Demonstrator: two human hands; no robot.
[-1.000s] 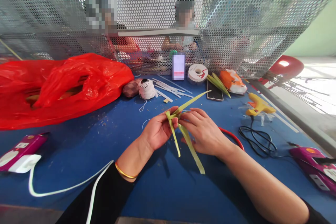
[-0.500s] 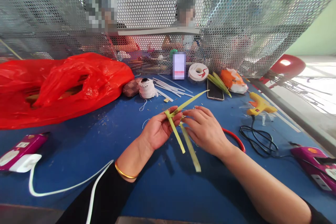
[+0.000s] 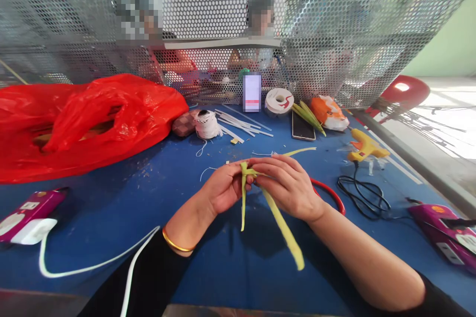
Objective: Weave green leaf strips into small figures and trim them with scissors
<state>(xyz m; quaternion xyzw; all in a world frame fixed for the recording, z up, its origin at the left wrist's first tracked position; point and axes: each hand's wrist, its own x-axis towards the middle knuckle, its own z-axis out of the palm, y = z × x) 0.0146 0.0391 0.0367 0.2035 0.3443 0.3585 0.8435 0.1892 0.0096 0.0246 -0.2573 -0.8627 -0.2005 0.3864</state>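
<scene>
Between my hands, above the blue table, is a crossed and folded piece of yellow-green leaf strips. My left hand pinches it at the fold, with one narrow end hanging straight down. My right hand is closed on the strips from the other side, its fingertips close to the left ones. A longer strip slants down below the right hand toward me, and another strip end sticks out behind the right knuckles. The fingertips partly hide the crossing.
Around the blue table lie a red plastic bag, thread spool, white strips, ribbon roll, phone, green leaves, yellow glue gun and purple power strips. Two people sit behind the perforated screen.
My right hand has come closer to my left, over the crossing. The upper strip has swung down to the right behind it, and the lower strip reaches farther toward me.
</scene>
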